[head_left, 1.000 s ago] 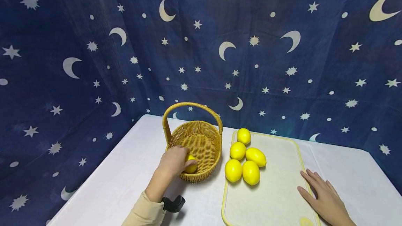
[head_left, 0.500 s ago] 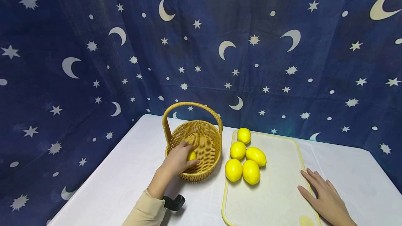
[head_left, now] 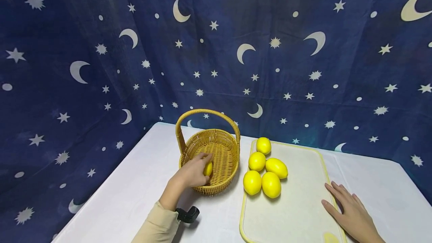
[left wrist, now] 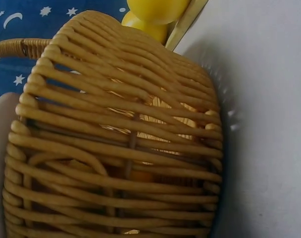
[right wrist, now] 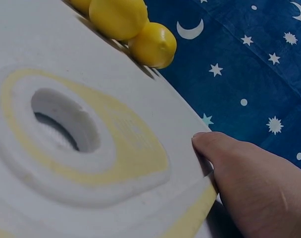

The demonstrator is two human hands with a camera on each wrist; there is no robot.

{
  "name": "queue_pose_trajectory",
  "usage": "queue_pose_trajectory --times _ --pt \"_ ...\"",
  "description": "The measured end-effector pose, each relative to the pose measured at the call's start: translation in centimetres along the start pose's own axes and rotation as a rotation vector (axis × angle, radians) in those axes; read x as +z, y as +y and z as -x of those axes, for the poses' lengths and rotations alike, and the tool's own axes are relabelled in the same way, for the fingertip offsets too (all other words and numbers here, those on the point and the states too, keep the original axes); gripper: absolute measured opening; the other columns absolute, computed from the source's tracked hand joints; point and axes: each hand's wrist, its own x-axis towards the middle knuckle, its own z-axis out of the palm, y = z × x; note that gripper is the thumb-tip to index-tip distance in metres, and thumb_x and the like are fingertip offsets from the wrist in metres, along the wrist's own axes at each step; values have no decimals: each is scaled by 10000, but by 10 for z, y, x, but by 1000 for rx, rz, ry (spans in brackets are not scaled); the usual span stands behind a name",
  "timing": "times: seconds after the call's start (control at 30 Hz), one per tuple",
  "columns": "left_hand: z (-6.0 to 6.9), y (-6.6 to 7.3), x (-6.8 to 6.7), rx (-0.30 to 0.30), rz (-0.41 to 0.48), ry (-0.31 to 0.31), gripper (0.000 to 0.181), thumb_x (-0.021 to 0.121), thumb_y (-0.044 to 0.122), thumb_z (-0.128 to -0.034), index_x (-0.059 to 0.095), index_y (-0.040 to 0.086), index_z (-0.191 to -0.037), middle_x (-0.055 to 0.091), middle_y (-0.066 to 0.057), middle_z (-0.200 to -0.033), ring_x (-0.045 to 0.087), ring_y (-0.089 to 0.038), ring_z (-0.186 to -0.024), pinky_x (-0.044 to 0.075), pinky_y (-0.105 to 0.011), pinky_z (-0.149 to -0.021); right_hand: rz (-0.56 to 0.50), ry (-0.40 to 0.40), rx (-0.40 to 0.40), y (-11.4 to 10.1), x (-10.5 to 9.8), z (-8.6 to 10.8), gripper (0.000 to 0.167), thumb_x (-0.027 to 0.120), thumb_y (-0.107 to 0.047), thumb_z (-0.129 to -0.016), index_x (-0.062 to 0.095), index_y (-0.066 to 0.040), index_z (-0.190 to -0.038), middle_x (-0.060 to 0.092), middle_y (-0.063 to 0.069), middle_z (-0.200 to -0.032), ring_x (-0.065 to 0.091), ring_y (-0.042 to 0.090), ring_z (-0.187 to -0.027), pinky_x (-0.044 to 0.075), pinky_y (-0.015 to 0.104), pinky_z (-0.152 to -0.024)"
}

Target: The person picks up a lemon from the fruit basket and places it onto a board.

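Observation:
My left hand [head_left: 193, 170] reaches over the near rim into the wicker basket [head_left: 225, 153]. Its fingers and thumb hold a yellow lemon [head_left: 208, 168] low inside, and the hand covers part of the fruit. In the left wrist view, the woven side of the basket [left wrist: 121, 104] fills most of the picture, hiding the fingertips. On the right, my right hand [head_left: 352, 211] rests with extended fingers on the edge of the white cutting board [head_left: 303, 198]. The right wrist view shows its thumb [right wrist: 215, 146] on the board near a round hole.
Several lemons [head_left: 271, 185] sit together on the board's left side, right of the basket. The basket's tall handle [head_left: 207, 111] arches over its opening. A white cloth covers the table [head_left: 111, 205]. Behind hangs a dark blue curtain [head_left: 216, 55] with moons and stars.
My left hand has shifted slightly right and away inside the basket, and the lemon has moved with it. The right hand and the lemons on the board keep their places.

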Motion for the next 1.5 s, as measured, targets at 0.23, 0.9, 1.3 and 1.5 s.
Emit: queue_pose_trajectory --times 0.23,0.9,1.3,1.5 --pt "-2 -1 0 3 113 2 766 728 233 -807 351 32 -1443 489 -167 -1365 549 -277 -1109 453 -444 -975 -8 0 2 1 0 0 672 513 -468 -940 374 -28 -1430 328 310 -1449 162 517 -1383 -180 566 -1129" --pt "-6 -3 5 25 141 81 712 785 360 -761 475 47 -1320 583 -103 -1191 578 -221 -981 503 -397 -851 -10 14 -9 -1 0 0 674 519 -472 -936 374 -43 -1436 332 303 -1452 149 499 -1398 -183 549 -1135" --pt "-4 -1 4 72 93 61 588 721 216 -828 511 190 -1377 532 -123 -1276 574 -257 -1057 495 -451 -900 -2 -3 10 -1 -1 1 681 510 -477 -938 370 -32 -1434 322 305 -1454 147 509 -1391 -206 541 -1127" --pt "-3 1 4 63 105 49 517 721 334 -816 566 204 -1292 564 -58 -1218 565 -177 -970 498 -359 -801 -3 12 -2 0 0 2 670 515 -466 -939 370 -45 -1439 324 297 -1459 146 497 -1399 -196 537 -1134"
